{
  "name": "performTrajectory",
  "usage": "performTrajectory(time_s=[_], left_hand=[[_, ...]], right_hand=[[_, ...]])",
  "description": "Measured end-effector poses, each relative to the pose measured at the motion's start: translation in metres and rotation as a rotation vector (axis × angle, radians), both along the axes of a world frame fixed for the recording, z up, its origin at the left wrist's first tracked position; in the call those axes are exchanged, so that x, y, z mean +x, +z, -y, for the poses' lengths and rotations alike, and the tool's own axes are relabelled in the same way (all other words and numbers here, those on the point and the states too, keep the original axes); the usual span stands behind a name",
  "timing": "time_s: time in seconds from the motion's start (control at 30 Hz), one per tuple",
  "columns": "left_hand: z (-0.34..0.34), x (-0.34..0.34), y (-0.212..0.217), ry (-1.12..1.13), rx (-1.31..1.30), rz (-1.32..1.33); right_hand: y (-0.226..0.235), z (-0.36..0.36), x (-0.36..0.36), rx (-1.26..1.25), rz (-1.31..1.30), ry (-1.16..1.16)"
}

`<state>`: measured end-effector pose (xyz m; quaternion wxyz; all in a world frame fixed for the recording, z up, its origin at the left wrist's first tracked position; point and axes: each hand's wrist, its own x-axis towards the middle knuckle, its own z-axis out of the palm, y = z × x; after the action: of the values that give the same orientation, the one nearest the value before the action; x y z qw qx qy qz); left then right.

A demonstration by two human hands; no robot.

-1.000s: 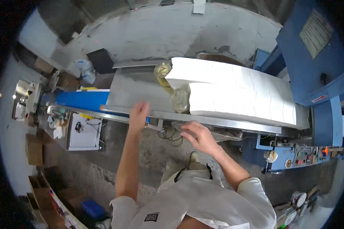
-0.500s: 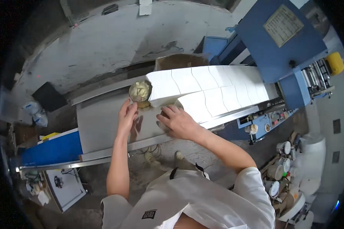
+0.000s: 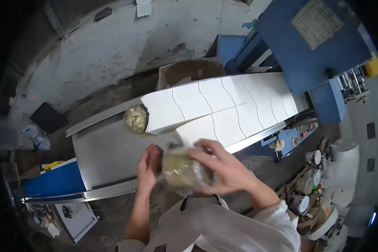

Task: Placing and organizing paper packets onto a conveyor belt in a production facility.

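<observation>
In front of my body my right hand (image 3: 230, 171) grips a rounded, yellowish bundle in clear plastic wrap (image 3: 178, 168), slightly blurred by motion. It is held off the metal table (image 3: 109, 151), over its near edge. Beside the bundle, to its left, my left hand (image 3: 148, 164) is open, with its fingers loosely bent and nothing in them. A second plastic-wrapped round bundle (image 3: 135, 119) rests on the table against the left end of the far row of white paper sheets (image 3: 185, 103). The near row of white paper (image 3: 222, 128) ends just beyond my right hand.
A blue machine (image 3: 298, 46) stands at the right end of the paper rows. Behind the table sits an open cardboard box (image 3: 168, 75). A blue panel (image 3: 56, 180) adjoins the table's left end. Several buckets (image 3: 302, 185) crowd the floor at the right.
My right hand has come back from the end of the near paper row toward my body, now holding the wrapped bundle. My left hand has moved away from the other bundle, nearer to me.
</observation>
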<state>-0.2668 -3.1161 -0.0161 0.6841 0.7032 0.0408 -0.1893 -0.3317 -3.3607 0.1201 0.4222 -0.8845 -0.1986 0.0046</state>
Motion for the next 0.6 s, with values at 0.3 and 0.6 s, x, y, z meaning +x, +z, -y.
performTrajectory(time_s=[0.3,0.6], left_hand=[[0.161,-0.006,0.05,-0.242,0.56,0.229],[0.188,-0.002,0.063,-0.247,0.846,0.25]], right_hand=[[-0.085,0.114,-0.14,1.271,-0.539,-0.523],[-0.111,0.156,-0.157,1.159,-0.589,-0.534]])
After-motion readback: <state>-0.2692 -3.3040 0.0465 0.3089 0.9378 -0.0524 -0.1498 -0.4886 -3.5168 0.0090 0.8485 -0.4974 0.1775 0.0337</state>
